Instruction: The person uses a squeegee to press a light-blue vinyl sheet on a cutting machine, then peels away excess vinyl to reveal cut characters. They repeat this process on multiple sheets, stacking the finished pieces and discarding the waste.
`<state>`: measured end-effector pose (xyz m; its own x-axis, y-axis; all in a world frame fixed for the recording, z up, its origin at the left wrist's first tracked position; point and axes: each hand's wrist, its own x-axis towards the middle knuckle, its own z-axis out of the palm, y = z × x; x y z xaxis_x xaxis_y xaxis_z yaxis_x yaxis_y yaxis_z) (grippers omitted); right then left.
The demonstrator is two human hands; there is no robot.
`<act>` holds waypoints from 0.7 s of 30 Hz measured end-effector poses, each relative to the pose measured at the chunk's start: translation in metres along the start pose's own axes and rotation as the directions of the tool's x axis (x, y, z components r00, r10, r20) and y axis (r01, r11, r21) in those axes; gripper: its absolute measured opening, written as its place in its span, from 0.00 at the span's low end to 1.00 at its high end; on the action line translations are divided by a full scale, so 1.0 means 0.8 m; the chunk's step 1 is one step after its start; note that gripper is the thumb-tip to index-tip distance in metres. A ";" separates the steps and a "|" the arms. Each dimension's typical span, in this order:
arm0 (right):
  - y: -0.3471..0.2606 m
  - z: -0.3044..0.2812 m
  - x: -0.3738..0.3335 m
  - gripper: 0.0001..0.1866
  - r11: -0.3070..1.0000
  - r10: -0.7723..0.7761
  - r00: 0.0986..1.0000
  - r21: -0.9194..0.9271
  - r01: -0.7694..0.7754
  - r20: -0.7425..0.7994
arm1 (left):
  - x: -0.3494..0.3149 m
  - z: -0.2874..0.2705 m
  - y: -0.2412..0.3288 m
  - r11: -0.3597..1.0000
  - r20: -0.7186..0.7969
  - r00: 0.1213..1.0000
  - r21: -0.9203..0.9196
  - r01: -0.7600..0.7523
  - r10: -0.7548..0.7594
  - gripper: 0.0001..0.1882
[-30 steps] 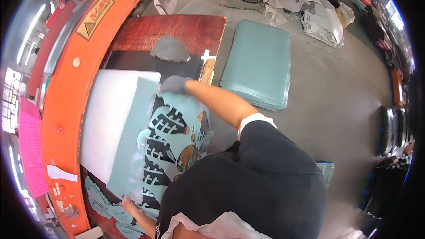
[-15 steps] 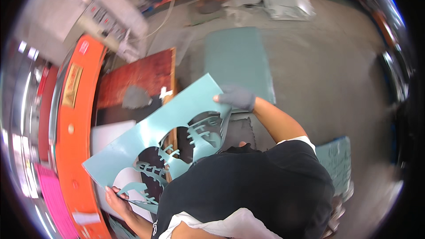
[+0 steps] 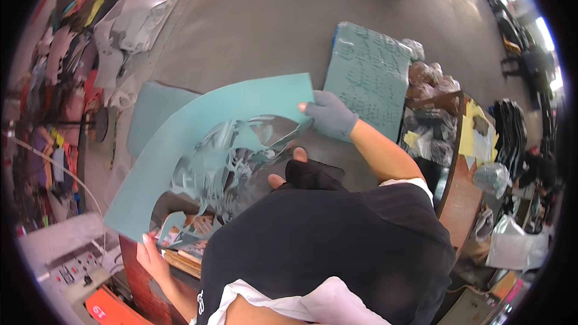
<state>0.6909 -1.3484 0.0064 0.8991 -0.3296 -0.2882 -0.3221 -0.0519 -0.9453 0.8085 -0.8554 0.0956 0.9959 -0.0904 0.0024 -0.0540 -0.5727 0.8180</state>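
Observation:
A thin teal sheet [image 3: 158, 150] with large cut-out openings spans the space in front of me, bowed along its far edge. Ragged strips dangle around its holes. At its lower left corner, my left hand [image 3: 153, 263], bare, pinches the edge. My right hand [image 3: 331, 115], in a grey glove with a fingertip showing, grips the sheet's far right corner. Behind the sheet, a flat grey-teal stack [image 3: 146, 113] shows in part at the left. Beyond my right hand lies another teal stack [image 3: 368, 75] with marks scrawled over its top.
Heaped scraps [image 3: 135, 21] lie on the floor at far left. A control panel [image 3: 76, 268] and an orange machine part [image 3: 110, 308] stand at lower left. Clear bags [image 3: 428, 78] sit at the right, near a brown-edged table [image 3: 460, 204]. My feet are below the sheet.
My body and view have turned right, away from the orange machine. The sheet came along in both hands and now bows more. The marked stack now lies ahead, beyond my right hand.

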 end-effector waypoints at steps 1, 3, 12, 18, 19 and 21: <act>0.000 -0.016 -0.008 0.18 0.998 0.055 0.995 0.031 -0.053 -0.077 | 0.026 0.019 0.010 0.996 0.047 0.997 -0.057 -0.065 0.068 0.15; 0.000 -0.043 -0.030 0.17 0.996 0.021 0.982 0.085 -0.005 -0.189 | 0.076 0.045 0.036 0.981 0.155 0.973 0.065 -0.181 0.170 0.14; 0.026 -0.355 0.021 0.14 0.863 -0.181 0.872 -0.498 -0.081 -0.455 | 0.276 0.327 0.238 0.878 0.434 0.818 0.112 -0.465 0.378 0.12; -0.070 -0.652 0.076 0.19 0.787 -0.394 0.630 -0.600 -0.145 -0.669 | 0.397 0.558 0.472 0.744 0.399 0.696 0.050 -0.666 0.596 0.16; -0.094 -0.695 0.060 0.17 0.763 -0.386 0.614 -0.612 -0.207 -0.688 | 0.401 0.585 0.514 0.666 0.373 0.635 0.057 -0.744 0.677 0.16; -0.124 -0.756 0.006 0.15 0.725 -0.572 0.456 -0.681 -0.109 -0.682 | 0.390 0.621 0.583 0.668 0.354 0.631 0.024 -0.744 0.690 0.17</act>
<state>0.5475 -1.9153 0.1911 0.3923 -0.7634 0.5132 -0.5329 -0.6434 -0.5496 1.0582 -1.5553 0.1922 0.5657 -0.7406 0.3626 -0.7787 -0.3350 0.5305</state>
